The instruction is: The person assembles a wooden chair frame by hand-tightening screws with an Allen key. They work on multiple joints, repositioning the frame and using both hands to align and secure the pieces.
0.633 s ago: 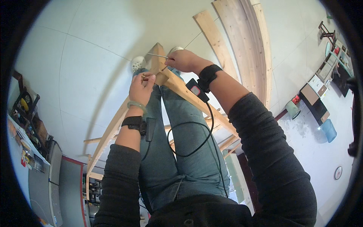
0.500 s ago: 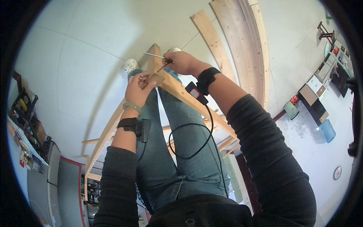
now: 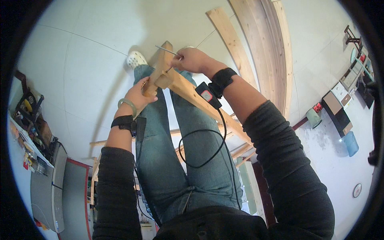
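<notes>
Between my legs stands a wooden frame [image 3: 192, 94] whose beams meet at a joint near my knees, with a short square block end [image 3: 163, 80] at the crossing. My left hand [image 3: 139, 94] is closed around the wood just left of that block, the thumb lying below it. Something small and gold-coloured shows at its fingers; I cannot tell what. In my right hand [image 3: 193, 61], closed just beyond the joint, is a thin metal rod [image 3: 165, 50] that looks like a hex key. One length points up and left across the beam's far end; another reaches down toward the block.
Long boards [image 3: 262, 48] lie stacked on the floor at the right, with a single plank [image 3: 232, 42] beside them. A black cable [image 3: 221, 140] loops over my thighs from the device at my right wrist. A cluttered shelf [image 3: 34, 104] stands far left, a blue bucket [image 3: 350, 144] far right.
My left hand has shifted down and left along the wood, and the block at the joint shows more fully. The right hand with the hex key has risen slightly; the rod tilts more steeply.
</notes>
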Available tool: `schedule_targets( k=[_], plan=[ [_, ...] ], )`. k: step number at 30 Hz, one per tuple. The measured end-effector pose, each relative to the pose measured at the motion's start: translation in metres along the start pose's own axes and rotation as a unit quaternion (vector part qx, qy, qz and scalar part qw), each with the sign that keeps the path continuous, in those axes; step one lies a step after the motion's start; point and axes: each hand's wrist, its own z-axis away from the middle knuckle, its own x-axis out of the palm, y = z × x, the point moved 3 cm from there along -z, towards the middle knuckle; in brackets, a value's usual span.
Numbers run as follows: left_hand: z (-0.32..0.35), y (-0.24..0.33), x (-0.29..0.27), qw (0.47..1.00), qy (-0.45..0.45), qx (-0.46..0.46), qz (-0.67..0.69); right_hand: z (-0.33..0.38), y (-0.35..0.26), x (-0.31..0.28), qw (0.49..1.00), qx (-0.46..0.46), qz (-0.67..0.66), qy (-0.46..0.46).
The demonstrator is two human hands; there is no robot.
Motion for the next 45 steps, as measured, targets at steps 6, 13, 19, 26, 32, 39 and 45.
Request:
schedule_targets(
  k=[6,13,19,26,32,39,45],
  plan=[
    [-0.003,-0.009,0.002,0.999,-0.011,-0.008,0.03,-0.005,-0.006,-0.003,0.999,-0.01,0.035,-0.038],
    [-0.002,-0.004,-0.001,1.0,-0.029,-0.003,0.011,-0.005,-0.006,-0.009,0.994,0.071,0.054,-0.062],
    [-0.003,-0.007,-0.004,0.996,0.028,0.012,0.087,-0.001,-0.013,-0.038,0.991,-0.011,0.134,-0.003],
    [-0.013,0.036,-0.024,0.963,0.149,0.009,0.224,0.013,-0.022,-0.076,0.995,0.009,0.076,0.062],
    [-0.017,0.1,-0.029,0.932,0.031,0.108,0.343,0.007,-0.058,-0.053,0.995,-0.028,-0.089,0.045],
    [-0.018,0.077,-0.04,0.931,0.068,-0.011,0.359,0.006,-0.03,-0.033,0.952,0.029,-0.235,0.192],
    [-0.028,0.055,-0.038,0.947,0.081,0.022,0.311,0.011,0.009,-0.003,0.966,0.097,-0.13,0.2]
  ],
)
